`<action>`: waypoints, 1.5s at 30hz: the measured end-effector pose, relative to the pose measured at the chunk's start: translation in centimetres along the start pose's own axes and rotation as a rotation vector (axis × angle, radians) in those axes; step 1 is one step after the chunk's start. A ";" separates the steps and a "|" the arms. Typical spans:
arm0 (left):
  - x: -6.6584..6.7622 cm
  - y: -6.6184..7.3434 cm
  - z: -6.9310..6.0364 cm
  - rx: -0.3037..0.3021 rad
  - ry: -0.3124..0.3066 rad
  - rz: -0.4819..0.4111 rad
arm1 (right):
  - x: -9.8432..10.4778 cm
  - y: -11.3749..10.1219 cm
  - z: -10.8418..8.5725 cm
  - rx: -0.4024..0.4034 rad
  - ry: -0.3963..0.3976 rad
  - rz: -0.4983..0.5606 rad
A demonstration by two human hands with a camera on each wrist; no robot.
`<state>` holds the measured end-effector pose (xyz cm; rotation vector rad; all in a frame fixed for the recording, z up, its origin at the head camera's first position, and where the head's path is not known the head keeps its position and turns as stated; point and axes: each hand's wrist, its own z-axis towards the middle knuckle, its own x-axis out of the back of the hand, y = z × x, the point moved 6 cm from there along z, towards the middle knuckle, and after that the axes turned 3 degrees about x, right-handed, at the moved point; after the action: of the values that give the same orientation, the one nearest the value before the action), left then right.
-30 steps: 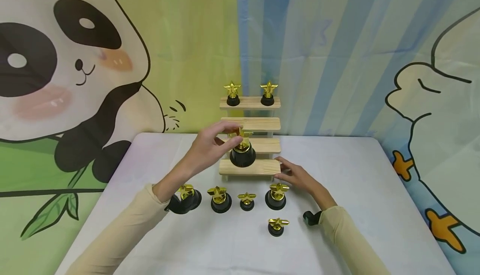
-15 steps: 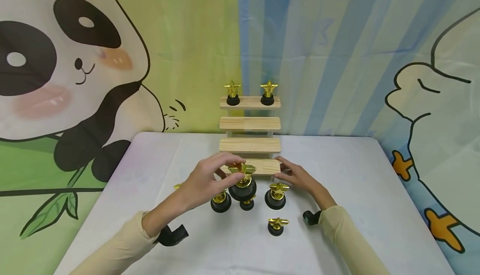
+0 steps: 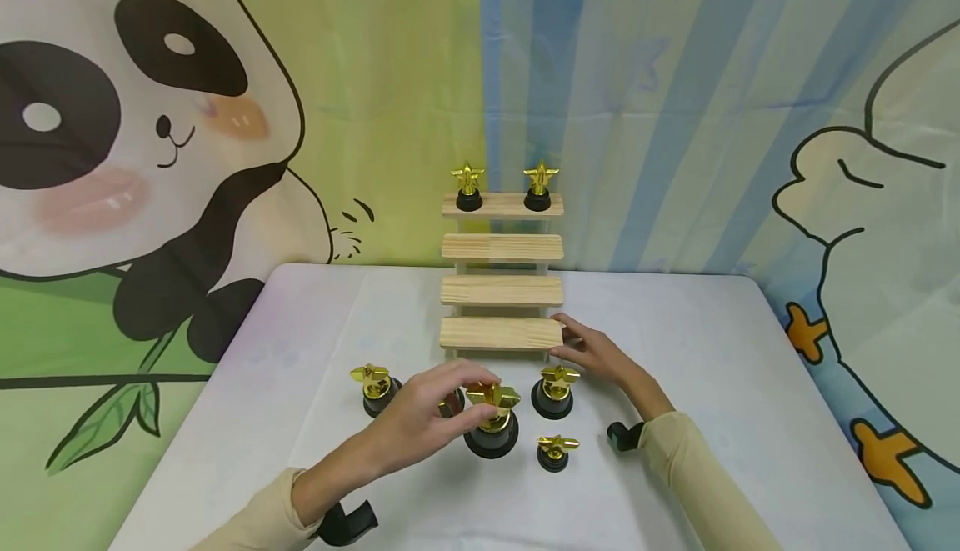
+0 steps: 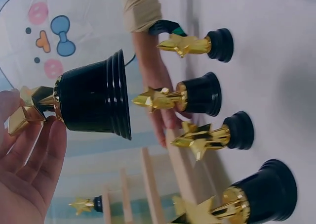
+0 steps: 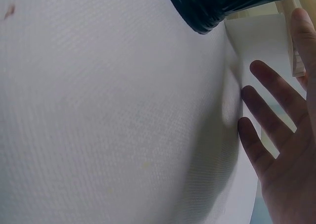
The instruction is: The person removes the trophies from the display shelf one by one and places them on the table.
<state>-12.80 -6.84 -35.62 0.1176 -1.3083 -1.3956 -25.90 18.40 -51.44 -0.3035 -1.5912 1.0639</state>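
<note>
My left hand pinches the gold star top of a large star trophy with a black base. In the left wrist view this trophy hangs in front of the fingers, its base pointing away. At the right end of the lowest board of a stepped wooden display shelf, my right hand holds the board between thumb and forefinger. Its other fingers spread out straight below, as the right wrist view shows. Another trophy is partly hidden behind the left hand.
Two small star trophies stand on the top board. On the white table, other trophies stand at the left, right and front. A printed cloth hangs behind.
Holding the trophy, my left hand has come down from before the shelf's lower boards toward the table's near side. The right hand has stayed at the lowest board.
</note>
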 end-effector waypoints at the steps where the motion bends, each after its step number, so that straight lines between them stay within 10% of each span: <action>1: -0.3 -0.3 -0.2 -0.003 -0.006 0.000 | 0.0 0.1 0.0 0.002 -0.002 0.000; 15: -4.1 -5.2 -3.0 0.031 -0.078 0.036 | 0.1 0.0 0.0 0.006 -0.008 -0.004; 45: -6.1 -7.3 -4.1 0.057 -0.128 0.050 | 0.0 0.1 0.0 0.004 -0.010 0.021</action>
<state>-12.49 -6.96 -45.99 0.0346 -1.4482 -1.3417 -25.97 18.50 -51.52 -0.3128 -1.5974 1.0863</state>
